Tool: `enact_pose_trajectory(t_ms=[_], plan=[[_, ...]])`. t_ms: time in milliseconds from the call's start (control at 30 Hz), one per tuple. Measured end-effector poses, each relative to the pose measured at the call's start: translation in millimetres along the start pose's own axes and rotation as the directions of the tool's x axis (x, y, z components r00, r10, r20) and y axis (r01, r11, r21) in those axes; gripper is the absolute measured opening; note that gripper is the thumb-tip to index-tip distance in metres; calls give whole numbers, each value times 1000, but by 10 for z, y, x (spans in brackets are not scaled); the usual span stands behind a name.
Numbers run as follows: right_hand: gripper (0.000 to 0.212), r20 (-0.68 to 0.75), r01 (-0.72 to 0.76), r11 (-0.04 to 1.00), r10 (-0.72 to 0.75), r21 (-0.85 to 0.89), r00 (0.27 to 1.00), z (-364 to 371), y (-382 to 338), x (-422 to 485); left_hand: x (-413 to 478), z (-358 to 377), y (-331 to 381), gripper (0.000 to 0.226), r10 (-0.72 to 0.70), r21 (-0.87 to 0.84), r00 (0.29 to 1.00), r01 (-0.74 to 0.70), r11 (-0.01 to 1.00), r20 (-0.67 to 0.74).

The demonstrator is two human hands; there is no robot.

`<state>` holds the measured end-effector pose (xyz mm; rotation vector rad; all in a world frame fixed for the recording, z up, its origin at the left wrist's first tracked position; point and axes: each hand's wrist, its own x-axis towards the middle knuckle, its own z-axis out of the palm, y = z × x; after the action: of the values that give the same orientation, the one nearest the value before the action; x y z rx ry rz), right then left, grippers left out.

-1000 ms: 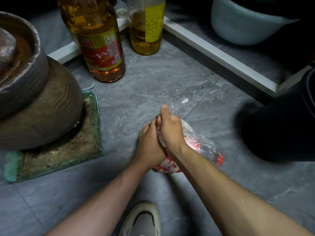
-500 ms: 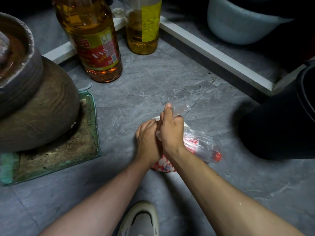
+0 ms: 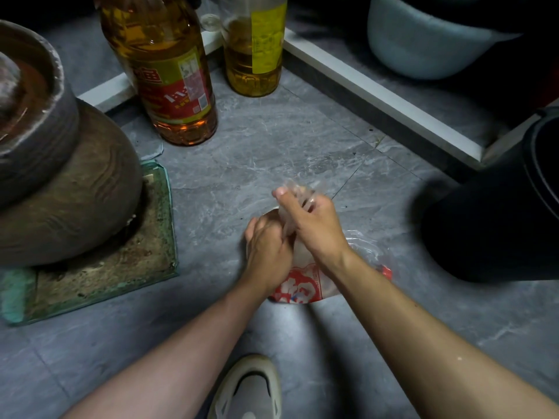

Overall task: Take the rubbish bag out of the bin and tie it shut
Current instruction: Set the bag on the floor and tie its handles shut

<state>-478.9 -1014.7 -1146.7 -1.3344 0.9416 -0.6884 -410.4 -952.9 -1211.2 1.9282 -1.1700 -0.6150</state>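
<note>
Rubbish bag [image 3: 305,285] out of bin [image 3: 496,219], lying on floor between my hands. Right hand [image 3: 314,225] grip closed on gathered bag neck, which rises up and away from bag body. Left hand [image 3: 269,246] grip pinching neck just below, touching right. I judge knot not yet finished.

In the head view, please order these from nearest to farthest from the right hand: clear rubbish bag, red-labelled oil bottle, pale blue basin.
From the right hand:
1. Clear plastic rubbish bag, in its grip.
2. Red-labelled amber oil bottle, far left.
3. Pale blue plastic basin, far right corner.
</note>
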Motion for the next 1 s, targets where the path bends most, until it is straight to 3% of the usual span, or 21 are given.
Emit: enact_pose_trajectory(t_ms=[33,133,300,433,533,700,800,933,1000], plan=[[17,41,-10,1000,10,-18,999,-36,11,-21,0,-4,-3,37,13,3,1000,-13,1000,3],[46,92,-9,992,21,-128,996,-138,98,-78,-25,-50,42,39,3,-11,1000,-3,1000,-19],[33,21,71,966,-67,-248,997,-225,219,-215,-43,-120,131,61,8,57,1000,-9,998,9],[14,-70,90,968,-109,-234,992,-124,250,-251,-35,-161,121,41,-12,38,999,11,999,36],[3,-117,68,980,-91,-187,989,-86,262,-230,-58,-187,141,40,-26,12,999,26,1000,22],[16,-77,60,990,-70,-125,995,-80,193,-196,-97,-209,106,48,-39,-91,999,38,995,-12],[14,-83,58,993,-67,-103,994,-72,143,-217,-124,-221,66,37,-124,-245,992,119,962,-1],[19,-106,43,996,-51,-77,993,-79,117,-245,-188,-300,135,12,-121,-366,993,111,924,-5],[21,-123,37,998,-43,-52,992,-87,142,-247,-205,-361,163,16,-126,-406,991,95,909,-49]])
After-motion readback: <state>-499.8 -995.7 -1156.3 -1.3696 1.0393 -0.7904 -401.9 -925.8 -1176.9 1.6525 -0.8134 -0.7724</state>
